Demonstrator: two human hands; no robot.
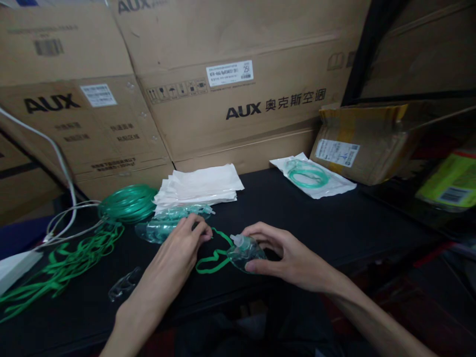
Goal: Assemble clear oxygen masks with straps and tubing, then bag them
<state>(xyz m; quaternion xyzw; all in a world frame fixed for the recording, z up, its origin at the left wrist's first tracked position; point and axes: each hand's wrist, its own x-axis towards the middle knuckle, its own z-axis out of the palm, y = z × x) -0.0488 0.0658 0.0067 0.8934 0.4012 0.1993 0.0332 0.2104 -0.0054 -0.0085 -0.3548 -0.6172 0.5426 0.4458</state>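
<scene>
In my right hand point(282, 253) is a clear oxygen mask point(241, 255), gripped between thumb and fingers, its pale connector pointing up and left. A green elastic strap point(208, 270) runs from the mask and loops on the black table to its left. The strap's upper part reaches up to my left hand point(189, 235), whose fingertips are pinched together on its end. Just behind my left hand lie more clear green masks point(159, 229), partly covered by it. A small clear plastic piece point(124, 284) rests left of my left forearm.
Green straps point(74, 258) lie tangled at the left, before coiled green tubing point(128, 203). White pouches point(201, 183) are stacked behind the masks. A packed tubing set point(312, 176) lies at the back right, beside a small carton point(357, 144). Large cardboard boxes point(238, 44) wall the table's back.
</scene>
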